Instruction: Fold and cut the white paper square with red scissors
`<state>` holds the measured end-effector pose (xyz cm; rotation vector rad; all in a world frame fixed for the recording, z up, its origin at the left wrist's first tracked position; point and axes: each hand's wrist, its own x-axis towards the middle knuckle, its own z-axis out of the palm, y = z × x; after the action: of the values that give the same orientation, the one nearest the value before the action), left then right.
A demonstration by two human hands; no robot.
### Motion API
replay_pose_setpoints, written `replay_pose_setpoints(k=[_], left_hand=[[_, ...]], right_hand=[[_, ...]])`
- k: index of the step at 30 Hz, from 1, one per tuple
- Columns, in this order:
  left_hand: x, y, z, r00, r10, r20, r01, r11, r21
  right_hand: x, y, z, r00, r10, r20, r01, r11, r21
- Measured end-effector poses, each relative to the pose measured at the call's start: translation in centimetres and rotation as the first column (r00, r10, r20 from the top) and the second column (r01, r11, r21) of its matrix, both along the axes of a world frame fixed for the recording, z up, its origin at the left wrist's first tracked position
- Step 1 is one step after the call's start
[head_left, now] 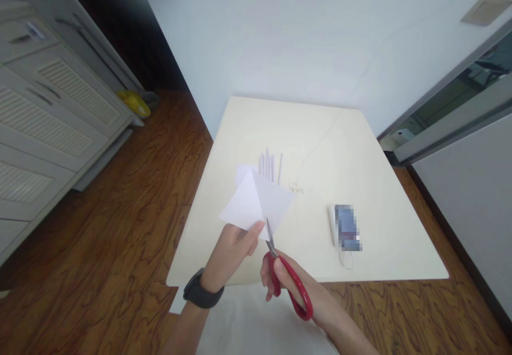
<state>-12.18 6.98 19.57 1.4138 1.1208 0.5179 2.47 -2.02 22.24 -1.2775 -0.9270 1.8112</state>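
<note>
My left hand (232, 253), with a black watch on the wrist, pinches the lower edge of a folded white paper (256, 200) and holds it up over the cream table (380, 184). My right hand (296, 285) grips red-handled scissors (290, 283). Their short blades point up and meet the paper's bottom edge beside my left thumb. Several thin white strips (269, 164) lie side by side on the table just beyond the paper.
A blurred blue and white object (346, 227) with a thin cord lies on the table to the right. A fine thread (316, 152) curls across the tabletop. White cabinets (44, 110) stand at the left over a wooden floor (120, 227), and a yellow object (134, 103) sits by the wall.
</note>
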Motion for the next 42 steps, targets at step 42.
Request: replay_pose_setpoints(k=[42], left_hand=[[-0.8, 0.5, -0.1, 0.982, 0.045, -0.182, -0.061, 0.994, -0.087]], right_hand=[[2.7, 2.9, -1.7, 0.971, 0.234, -0.048, -0.236, 0.971, -0.04]])
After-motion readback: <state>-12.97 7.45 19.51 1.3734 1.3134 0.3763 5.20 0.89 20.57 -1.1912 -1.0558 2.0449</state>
